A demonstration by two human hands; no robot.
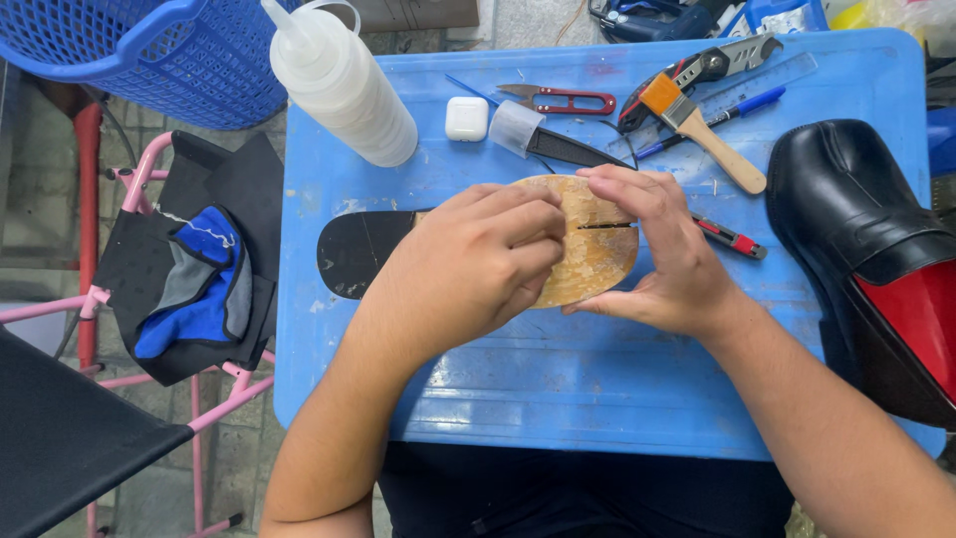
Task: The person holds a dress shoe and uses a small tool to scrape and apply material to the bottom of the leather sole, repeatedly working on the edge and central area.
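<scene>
A shoe sole (pixel 594 249) lies flat on the blue plastic table (pixel 597 389). Its front part is tan and worn, with a thin dark slit across it, and its heel end (pixel 358 251) is black. My left hand (pixel 476 269) presses down on the middle of the sole, fingers curled over the tan part. My right hand (pixel 665 254) holds the sole's right edge, thumb under the rim and fingers on top by the slit. Whether either hand holds a small tool is hidden.
A black shoe with a red lining (pixel 876 249) lies at the right. Behind are a white squeeze bottle (pixel 344 85), a small white case (pixel 466 118), red thread snips (pixel 563 98), a brush (pixel 702 130), a utility knife (pixel 697 70), a pen (pixel 732 239). A blue basket (pixel 149 55) and a pink chair (pixel 189 269) stand left.
</scene>
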